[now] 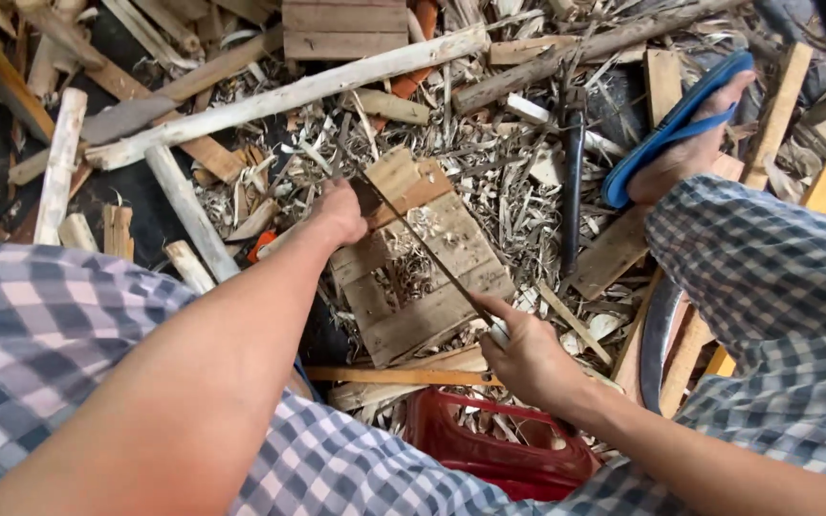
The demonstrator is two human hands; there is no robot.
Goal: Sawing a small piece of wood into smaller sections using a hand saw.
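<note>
My left hand [339, 212] grips the far end of a long thin blade [423, 245] that slants across a small wooden pallet-like board [427, 277]. My right hand [526, 355] is closed around the blade's near end at the board's lower right corner. The blade lies just above the board's slats, with wood shavings scattered over them. My foot in a blue sandal [676, 124] rests to the upper right.
Sticks, planks and wood shavings cover the ground all around. A long pale pole [289, 96] lies across the top. A red plastic stool [504, 444] sits under me. A curved dark blade [657, 339] lies at right, a dark tool [574, 191] beside the board.
</note>
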